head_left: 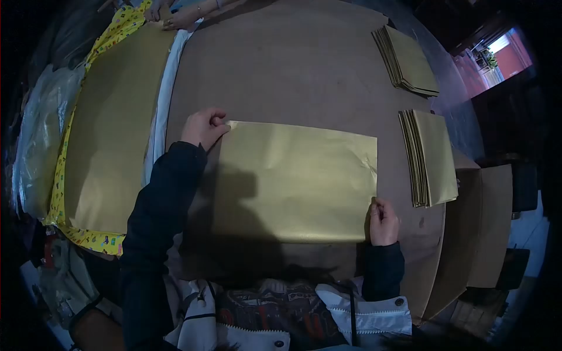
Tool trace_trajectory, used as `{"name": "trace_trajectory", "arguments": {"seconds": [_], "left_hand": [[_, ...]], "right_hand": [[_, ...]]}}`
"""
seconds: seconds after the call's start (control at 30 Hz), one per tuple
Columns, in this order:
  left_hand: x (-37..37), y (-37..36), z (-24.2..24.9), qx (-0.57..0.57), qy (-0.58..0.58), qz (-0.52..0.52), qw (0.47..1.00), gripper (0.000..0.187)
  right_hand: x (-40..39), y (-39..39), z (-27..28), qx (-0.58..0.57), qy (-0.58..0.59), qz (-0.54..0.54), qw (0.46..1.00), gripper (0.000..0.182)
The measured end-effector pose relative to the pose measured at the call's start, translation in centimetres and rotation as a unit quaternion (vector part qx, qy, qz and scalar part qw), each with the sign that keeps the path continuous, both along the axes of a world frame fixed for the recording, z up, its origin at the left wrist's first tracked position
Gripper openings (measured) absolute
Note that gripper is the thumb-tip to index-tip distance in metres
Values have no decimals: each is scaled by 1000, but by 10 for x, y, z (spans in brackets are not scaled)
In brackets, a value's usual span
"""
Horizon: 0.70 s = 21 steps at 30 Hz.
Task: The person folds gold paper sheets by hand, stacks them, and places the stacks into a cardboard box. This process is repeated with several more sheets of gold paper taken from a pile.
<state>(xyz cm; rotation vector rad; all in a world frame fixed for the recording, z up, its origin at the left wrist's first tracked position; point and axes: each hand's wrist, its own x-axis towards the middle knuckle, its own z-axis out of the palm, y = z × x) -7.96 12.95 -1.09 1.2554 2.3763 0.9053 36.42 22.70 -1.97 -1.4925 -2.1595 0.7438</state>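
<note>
A sheet of gold paper [293, 181] lies in front of me on the brown work surface [281, 64], with creases near its right edge. My left hand [205, 127] pinches its upper left corner between thumb and fingers. At the lower part of the right edge, my right hand [384, 221] grips the paper with fingers pressed together. The shadow of my head and arm falls across the sheet's left part.
Two stacks of folded gold paper, one far [410, 58] and one near [432, 158], lie on the right. An open cardboard box [492, 222] stands beyond the near stack. Large gold sheets [117, 128] rest on yellow patterned wrapping [88, 238] at left. Another person's hands [175, 19] touch their far end.
</note>
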Motion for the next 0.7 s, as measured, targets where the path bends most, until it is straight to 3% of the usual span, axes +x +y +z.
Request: {"name": "trace_trajectory", "arguments": {"seconds": [0.1,0.4,0.57,0.63,0.7], "left_hand": [[-3,0,-3,-28,46,-7,999,33],[-9,-2,-6,-2,32,-73,997,28],[-7,1,0,-18,65,-41,997,29],[3,1,14,-113,49,-6,992,29],[3,-1,9,-101,45,-4,994,27]], "right_hand": [[1,1,0,11,-15,9,1000,20],[3,2,-6,26,-10,4,1000,20],[2,1,-7,12,3,-7,1000,19],[-1,0,1,18,8,6,1000,18],[0,0,0,22,13,19,999,17]]}}
